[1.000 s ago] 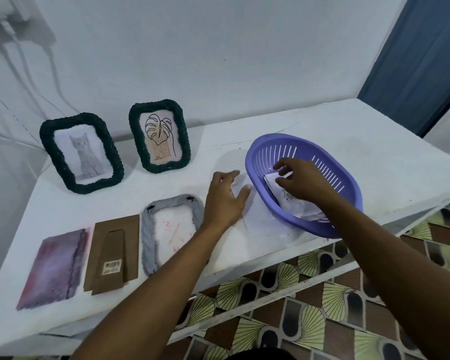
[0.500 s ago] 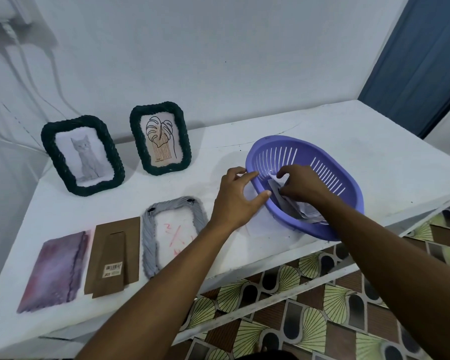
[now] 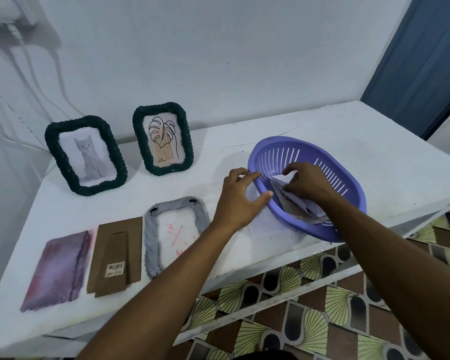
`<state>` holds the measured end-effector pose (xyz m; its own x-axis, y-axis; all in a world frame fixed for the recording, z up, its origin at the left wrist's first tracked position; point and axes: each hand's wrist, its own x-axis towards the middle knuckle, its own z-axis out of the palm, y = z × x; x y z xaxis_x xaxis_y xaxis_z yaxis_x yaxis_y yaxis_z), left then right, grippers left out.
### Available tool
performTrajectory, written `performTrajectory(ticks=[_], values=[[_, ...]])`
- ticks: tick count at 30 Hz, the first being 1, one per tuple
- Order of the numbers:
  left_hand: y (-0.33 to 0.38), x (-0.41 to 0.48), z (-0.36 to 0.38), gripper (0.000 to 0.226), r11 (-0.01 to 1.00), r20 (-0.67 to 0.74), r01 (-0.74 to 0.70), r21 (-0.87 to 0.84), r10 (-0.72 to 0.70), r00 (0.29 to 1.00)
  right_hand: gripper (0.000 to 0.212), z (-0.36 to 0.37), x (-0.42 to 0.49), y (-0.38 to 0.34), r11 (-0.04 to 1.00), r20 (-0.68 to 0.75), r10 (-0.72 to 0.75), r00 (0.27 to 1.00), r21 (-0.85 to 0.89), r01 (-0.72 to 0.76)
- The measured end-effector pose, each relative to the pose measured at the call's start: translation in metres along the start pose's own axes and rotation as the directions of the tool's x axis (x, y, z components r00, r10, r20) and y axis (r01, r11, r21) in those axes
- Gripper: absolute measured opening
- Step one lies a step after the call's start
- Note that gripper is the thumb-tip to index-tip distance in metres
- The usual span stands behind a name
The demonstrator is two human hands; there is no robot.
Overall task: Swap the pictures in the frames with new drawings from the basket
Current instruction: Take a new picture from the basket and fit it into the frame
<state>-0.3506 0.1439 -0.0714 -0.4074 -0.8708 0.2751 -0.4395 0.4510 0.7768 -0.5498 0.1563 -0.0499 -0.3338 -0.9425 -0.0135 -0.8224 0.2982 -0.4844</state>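
A purple slotted basket (image 3: 347, 168) sits on the white table at the right. Inside it my right hand (image 3: 305, 184) pinches a paper drawing (image 3: 290, 201) and tilts it up on edge. My left hand (image 3: 240, 198) grips the basket's near left rim, thumb and fingers around it. A grey woven frame (image 3: 151, 245) lies face down and open in front of my left forearm. Its brown cardboard backing (image 3: 116, 255) and a purple painted picture (image 3: 56, 268) lie to its left. Two dark green frames stand at the back: one with a cat drawing (image 3: 86, 155), one with a leaf drawing (image 3: 163, 139).
A white sheet of paper (image 3: 264, 226) lies on the table (image 3: 374, 141) under the basket's left end. The wall runs close behind the standing frames. A blue curtain (image 3: 426, 61) hangs at the far right. Patterned floor (image 3: 309, 320) shows below the table's front edge.
My left hand slid right from the table onto the basket's rim. My right hand closed on the drawing and lifted it from flat to nearly upright inside the basket.
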Motion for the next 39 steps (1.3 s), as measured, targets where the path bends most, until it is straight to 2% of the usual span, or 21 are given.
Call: performTrajectory(ticks=[4,6,8,11,13,15,16,18,21,23,25,27,29,32,35,39], values=[[-0.001,-0.002,-0.004,0.054,0.998,0.034,0.015,-0.063,-0.013,0.999,0.028,-0.013,-0.005,-0.007,0.999,-0.027,-0.027,0.999,0.036,0.027],[-0.006,-0.004,-0.01,0.054,0.995,0.036,0.038,-0.096,-0.035,0.999,0.031,-0.024,-0.011,-0.022,0.993,-0.045,-0.084,0.995,0.079,0.087],[-0.01,-0.006,-0.021,0.053,0.981,0.029,0.091,-0.171,-0.087,0.996,0.035,-0.037,-0.018,-0.043,0.974,-0.121,-0.149,0.981,0.152,0.166],[-0.008,-0.01,-0.047,0.051,0.932,0.017,0.162,-0.326,-0.166,0.986,0.035,-0.052,-0.036,-0.083,0.856,-0.189,-0.218,0.957,0.435,0.281],[-0.008,-0.016,-0.067,0.044,0.837,0.001,0.189,-0.513,-0.22,0.976,0.033,-0.051,-0.048,-0.109,0.731,-0.171,-0.257,0.951,0.61,0.307],[-0.013,-0.025,-0.088,0.036,0.712,-0.029,0.185,-0.678,-0.277,0.961,0.03,-0.037,-0.056,-0.125,0.646,-0.119,-0.274,0.954,0.712,0.275],[-0.018,-0.031,-0.098,0.032,0.681,-0.057,0.171,-0.712,-0.299,0.953,0.028,-0.026,-0.058,-0.131,0.622,-0.08,-0.278,0.957,0.745,0.243],[-0.031,-0.044,-0.118,0.027,0.687,-0.114,0.167,-0.707,-0.344,0.932,0.025,0.001,-0.062,-0.136,0.618,-0.009,-0.273,0.962,0.765,0.183],[-0.046,-0.068,-0.142,0.024,0.761,-0.164,0.24,-0.603,-0.413,0.896,0.021,0.046,-0.069,-0.135,0.66,0.085,-0.238,0.968,0.745,0.097],[-0.056,-0.086,-0.152,0.024,0.845,-0.179,0.332,-0.419,-0.435,0.882,0.019,0.074,-0.074,-0.136,0.7,0.12,-0.248,0.961,0.709,0.092],[-0.066,-0.102,-0.155,0.023,0.909,-0.19,0.377,-0.177,-0.407,0.893,0.018,0.097,-0.078,-0.135,0.777,0.095,-0.293,0.951,0.604,0.179],[-0.08,-0.111,-0.155,0.026,0.932,-0.189,0.361,-0.022,-0.358,0.914,0.021,0.113,-0.082,-0.135,0.856,0.052,-0.358,0.932,0.418,0.305],[-0.096,-0.114,-0.153,0.03,0.94,-0.174,0.315,0.132,-0.291,0.941,0.023,0.124,-0.084,-0.132,0.871,0.025,-0.441,0.897,0.254,0.421],[-0.113,-0.114,-0.149,0.037,0.889,-0.124,0.249,0.384,-0.217,0.968,0.023,0.135,-0.084,-0.123,0.846,-0.01,-0.524,0.852,0.103,0.522],[-0.12,-0.116,-0.146,0.042,0.854,-0.083,0.203,0.479,-0.186,0.979,0.025,0.141,-0.085,-0.116,0.844,-0.049,-0.534,0.844,0.029,0.535],[-0.125,-0.114,-0.148,0.042,0.833,-0.032,0.13,0.538,-0.134,0.99,0.026,0.143,-0.086,-0.112,0.836,-0.071,-0.546,0.835,0.02,0.548]])
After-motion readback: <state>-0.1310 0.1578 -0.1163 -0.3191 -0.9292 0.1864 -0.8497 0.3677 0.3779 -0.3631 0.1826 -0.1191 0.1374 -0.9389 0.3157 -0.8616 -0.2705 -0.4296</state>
